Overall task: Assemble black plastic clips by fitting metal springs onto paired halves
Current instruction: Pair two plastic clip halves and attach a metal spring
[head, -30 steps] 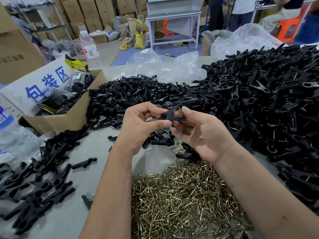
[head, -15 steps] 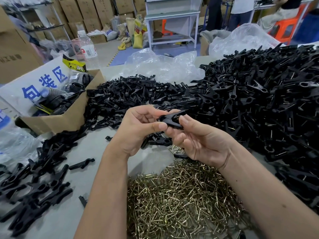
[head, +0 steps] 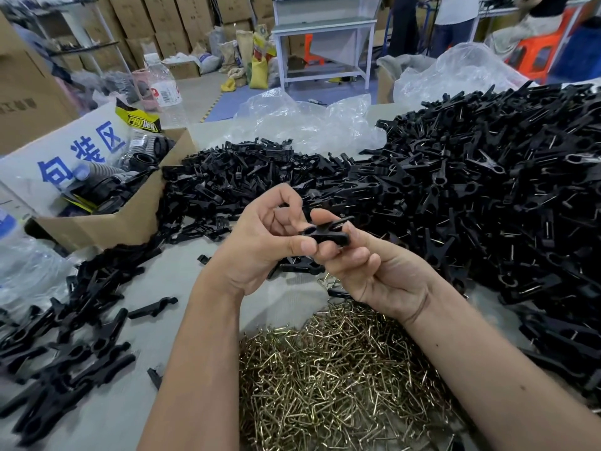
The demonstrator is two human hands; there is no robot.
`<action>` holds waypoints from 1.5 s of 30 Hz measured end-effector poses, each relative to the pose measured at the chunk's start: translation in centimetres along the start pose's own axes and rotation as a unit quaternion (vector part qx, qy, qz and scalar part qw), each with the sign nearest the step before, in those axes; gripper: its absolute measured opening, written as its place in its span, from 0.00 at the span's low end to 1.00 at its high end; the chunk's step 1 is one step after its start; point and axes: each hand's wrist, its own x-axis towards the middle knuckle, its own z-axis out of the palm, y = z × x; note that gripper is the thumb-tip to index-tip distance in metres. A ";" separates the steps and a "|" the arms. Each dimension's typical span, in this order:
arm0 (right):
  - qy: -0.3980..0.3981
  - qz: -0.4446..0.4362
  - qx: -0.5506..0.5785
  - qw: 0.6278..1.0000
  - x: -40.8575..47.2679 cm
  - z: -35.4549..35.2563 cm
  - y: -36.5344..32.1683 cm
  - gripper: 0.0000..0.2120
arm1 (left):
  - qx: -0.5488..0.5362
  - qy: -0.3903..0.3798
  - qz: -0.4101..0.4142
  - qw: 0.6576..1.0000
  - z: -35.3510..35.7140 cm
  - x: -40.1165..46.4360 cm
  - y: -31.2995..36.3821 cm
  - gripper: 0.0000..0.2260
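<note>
A black plastic clip (head: 328, 232) is held above the table's middle, its two halves together and one end splayed open. My left hand (head: 263, 239) pinches its left end between thumb and fingers. My right hand (head: 367, 265) grips its right part, thumb on top and fingers curled under. No spring shows on the clip from here. A heap of brass-coloured metal springs (head: 341, 379) lies just below my wrists. Loose black clip halves (head: 260, 177) are piled behind my hands.
A big mound of black clips with springs (head: 487, 196) fills the right side. More black clips (head: 65, 346) lie at the left. An open cardboard box (head: 130, 219) stands at the back left, with clear plastic bags (head: 309, 122) behind the piles.
The spring loop that showed on the clip a second ago is no longer visible. Both hands have turned the clip and lowered it slightly while keeping hold of it.
</note>
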 end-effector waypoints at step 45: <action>0.175 -0.086 -0.950 0.245 2.9 0.5 4.2 0.06 | 0.439 0.346 -0.133 0.818 -5.5 -1.8 -1.4 0.10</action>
